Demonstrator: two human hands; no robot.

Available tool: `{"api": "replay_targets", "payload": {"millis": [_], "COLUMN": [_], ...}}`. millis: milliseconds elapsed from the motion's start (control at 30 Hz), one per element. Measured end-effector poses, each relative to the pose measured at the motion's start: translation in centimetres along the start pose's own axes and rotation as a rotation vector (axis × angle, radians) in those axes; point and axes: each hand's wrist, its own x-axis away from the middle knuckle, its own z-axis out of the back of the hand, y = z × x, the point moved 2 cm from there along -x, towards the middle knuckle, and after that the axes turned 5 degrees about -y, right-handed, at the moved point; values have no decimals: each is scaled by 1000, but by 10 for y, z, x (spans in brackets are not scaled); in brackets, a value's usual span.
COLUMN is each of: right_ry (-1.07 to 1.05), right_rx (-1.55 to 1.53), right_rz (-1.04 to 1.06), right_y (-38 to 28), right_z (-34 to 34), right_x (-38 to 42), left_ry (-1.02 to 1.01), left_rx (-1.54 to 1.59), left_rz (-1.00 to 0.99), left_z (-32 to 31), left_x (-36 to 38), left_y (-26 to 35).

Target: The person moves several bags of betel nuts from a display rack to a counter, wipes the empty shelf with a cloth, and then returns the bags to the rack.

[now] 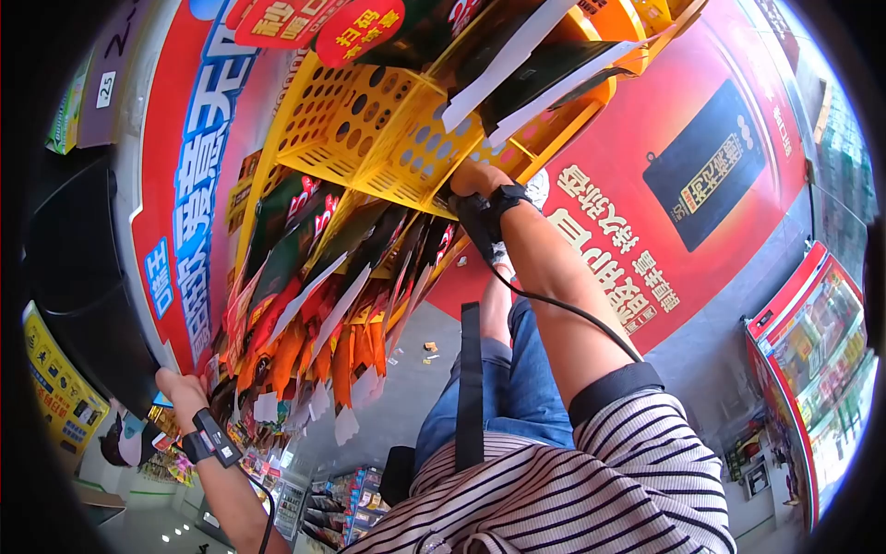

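My right hand (478, 177) is at the lower front edge of a yellow perforated plastic basket (369, 125), in the upper middle of the view. Its fingers are mostly hidden, and a black strap and device sit at the wrist. At the lower left, my left hand (183, 383) reaches to the side of a row of hanging packets (305, 342), beside the edge of a red and blue printed panel (175, 194). Its fingertips are hidden too. The packets are dark, red and orange. More dark packets with white edges (544, 83) stick out of the upper basket.
A red poster panel (664, 185) stands behind the rack. Black bins or seats (83, 277) are at the far left. A red-framed display case (812, 342) is at the right. Small scraps (430, 347) lie on the grey floor, and stocked shelves (355, 499) show at the bottom.
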Motion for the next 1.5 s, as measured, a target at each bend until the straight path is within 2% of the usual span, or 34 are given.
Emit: {"api": "replay_targets", "payload": {"millis": [100,167,267,367,500,633,700,767,867,967,1067,1167,1200,1233,1300,1333,1367,1400,1433,1467,1500], "right_ry": [-26,-105,-239,-160,-51,-40,-40,19,-57,-170,-240,-508,-533,-533,-422,-389,-338,-248,-189,-92,-114], "right_rx": [-94,-51,27,-14,315,14,-50,-73,-135,-54,-298,-634,-658,-679,-690,-716,-749,-826,-695,-793,-647], "right_rz": [43,-12,29,120,-67,-239,-259,-142,-41,-87,-15,-12,2,120,151,91,122,59,154,204,237], "right_y": [25,11,8,1,-7,-4,12,15,11,-5,-11,-20,-25,-11,-5,-17,-4,-17,-2,11,39], "right_z": [-11,8,26,36,5,7,4,4,12,26,31,32,31,14,12,30,29,46,49,47,50], "right_x": [-28,-5,14,41,29,27,10,4,14,28,43,69,83,75,97,133,144,182,195,211,219], "left_ry": [290,477,430,398,466,510,523,545,581,609,620,582,566,641,383,282,185,148,112,75,35], "left_rx": [-305,-504,-525,-536,-512,-477,-460,-444,-422,-403,-386,-351,-393,-343,-1052,-1266,-1462,-1528,-1595,-1661,-1727], "left_rz": [-145,-234,-264,-318,-278,-258,-249,-238,-212,-187,-161,-202,-217,-242,-619,-714,-833,-859,-885,-914,-941], "left_z": [-19,-26,-17,-14,-18,-22,-24,-22,-22,-23,-23,-21,-23,-19,-19,-21,-23,-24,-24,-26,-28], "left_x": [3,5,3,5,2,-2,-4,-5,-5,-6,-8,-10,-11,-16,-1,6,13,18,23,26,28], "left_y": [-6,-8,-9,-9,-9,-8,-8,-6,-7,-6,-6,-8,-7,-7,0,2,4,7,10,13,14]}}
